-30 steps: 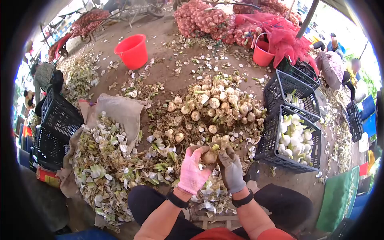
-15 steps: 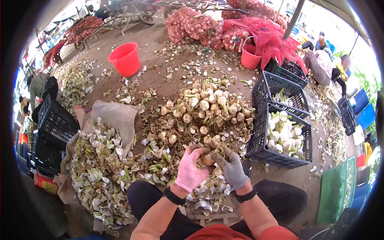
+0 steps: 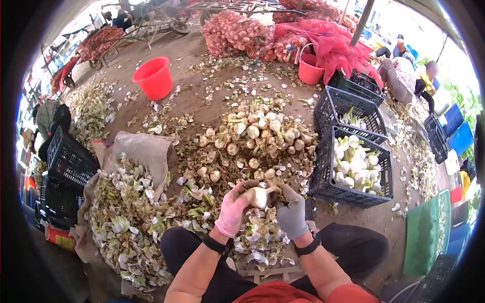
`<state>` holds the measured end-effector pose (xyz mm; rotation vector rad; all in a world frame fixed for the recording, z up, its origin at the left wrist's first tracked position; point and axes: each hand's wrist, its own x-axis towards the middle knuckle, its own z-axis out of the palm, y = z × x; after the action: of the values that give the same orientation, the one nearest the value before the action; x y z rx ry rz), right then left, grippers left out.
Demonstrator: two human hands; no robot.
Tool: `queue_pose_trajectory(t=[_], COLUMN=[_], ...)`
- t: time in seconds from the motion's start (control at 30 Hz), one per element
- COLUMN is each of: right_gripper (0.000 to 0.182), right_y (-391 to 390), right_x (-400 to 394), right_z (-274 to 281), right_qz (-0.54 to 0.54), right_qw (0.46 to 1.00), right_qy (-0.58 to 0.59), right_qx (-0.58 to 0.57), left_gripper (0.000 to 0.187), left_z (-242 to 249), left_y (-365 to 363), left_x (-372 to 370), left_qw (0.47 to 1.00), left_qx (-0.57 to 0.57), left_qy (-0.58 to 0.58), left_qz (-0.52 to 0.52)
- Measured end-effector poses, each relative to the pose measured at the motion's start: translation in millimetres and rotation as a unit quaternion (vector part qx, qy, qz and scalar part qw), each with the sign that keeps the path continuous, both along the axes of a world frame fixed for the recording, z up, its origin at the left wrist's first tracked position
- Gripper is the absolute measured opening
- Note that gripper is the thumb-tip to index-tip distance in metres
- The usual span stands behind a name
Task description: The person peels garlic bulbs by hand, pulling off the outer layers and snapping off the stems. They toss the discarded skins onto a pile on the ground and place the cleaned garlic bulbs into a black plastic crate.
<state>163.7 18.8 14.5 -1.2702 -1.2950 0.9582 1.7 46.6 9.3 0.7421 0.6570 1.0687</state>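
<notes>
A garlic bulb (image 3: 259,198), white and smooth on the side facing me, is held in front of my lap. My left hand (image 3: 234,209), in a pink glove, is closed around it from the left. On the other side, my right hand (image 3: 291,212), in a grey glove with dark, soiled fingers, pinches brown dry skin by the stalk end. Its fingertips partly hide that skin. Just beyond my hands is a heap of unpeeled garlic (image 3: 252,134) with roots and dry stalks. Loose peelings (image 3: 260,240) lie below my hands, between my knees.
To the right, a black crate (image 3: 348,198) holds white garlic bulbs, with another crate (image 3: 348,108) behind it. A peelings pile (image 3: 126,227) lies left beside a cloth sack (image 3: 141,151). Farther off are a red bucket (image 3: 153,79), net sacks (image 3: 235,35) and people seated at right.
The bulb's brown outer skin has come away, and its white surface now shows. My right hand has turned and drawn slightly away from my left. The view has shifted a little.
</notes>
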Motion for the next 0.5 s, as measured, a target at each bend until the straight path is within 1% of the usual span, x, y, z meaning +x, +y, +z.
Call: queue_pose_trajectory(t=[0.03, 0.07, 0.1, 0.13, 0.2, 0.27, 0.3, 0.33, 0.4, 0.43, 0.47, 0.5], right_gripper=[0.054, 0.045, 0.036, 0.036, 0.031, 0.03, 0.029, 0.029, 0.036, 0.034, 0.034, 0.033], right_y=[-0.7, -1.4, -2.6, -4.1, -5.6, -4.5, -2.6, -2.1, -3.2, -0.8, -0.3, 0.6], right_x=[0.8, 1.1, 1.3, 1.4, 1.6, 3.7, 4.6, 4.6, 3.4, -0.2, -1.3, -1.1], right_z=[-2.7, -8.3, -11.6, -11.3, -10.1, -10.6, -10.5, -9.6, -8.0, -7.6, -3.9, 2.4], right_qz=[-0.003, -0.013, -0.023, -0.025, -0.045, -0.051, -0.054, -0.058, -0.048, -0.054, -0.053, -0.038], right_qw=[1.0, 0.999, 0.998, 0.998, 0.999, 0.998, 0.998, 0.997, 0.989, 0.99, 0.99, 0.992], right_qy=[0.0, -0.021, -0.041, -0.04, -0.001, -0.012, -0.024, -0.023, -0.121, -0.109, -0.108, -0.097], right_qx=[0.001, 0.026, 0.049, 0.049, 0.027, 0.032, 0.038, 0.037, 0.07, 0.074, 0.073, 0.067], left_gripper=[0.042, 0.042, 0.041, 0.041, 0.04, 0.04, 0.042, 0.042, 0.042, 0.045, 0.045, 0.046], left_z=[-3.5, -9.4, -16.5, -17.5, -15.8, -2.7, 6.4, 7.7, 6.5, 8.8, 5.9, 1.4], left_y=[-1.4, -0.6, 0.7, 1.0, 1.1, -1.6, -7.2, -9.0, -14.0, -12.4, -11.3, -9.5], left_x=[3.1, 5.1, 6.7, 7.9, 8.7, 10.8, 13.2, 12.5, 9.2, 6.2, 2.9, -0.1], left_qw=[1.0, 1.0, 0.999, 0.997, 0.996, 0.992, 0.99, 0.99, 0.979, 0.981, 0.98, 0.99], left_qx=[0.011, 0.012, 0.03, 0.048, 0.043, 0.03, 0.041, 0.041, 0.056, 0.019, 0.017, -0.008], left_qy=[0.019, 0.019, 0.034, 0.049, 0.07, 0.111, 0.125, 0.127, 0.192, 0.192, 0.193, 0.141], left_qz=[0.007, 0.005, 0.024, 0.043, 0.045, 0.052, 0.046, 0.042, 0.034, 0.033, 0.035, 0.018])
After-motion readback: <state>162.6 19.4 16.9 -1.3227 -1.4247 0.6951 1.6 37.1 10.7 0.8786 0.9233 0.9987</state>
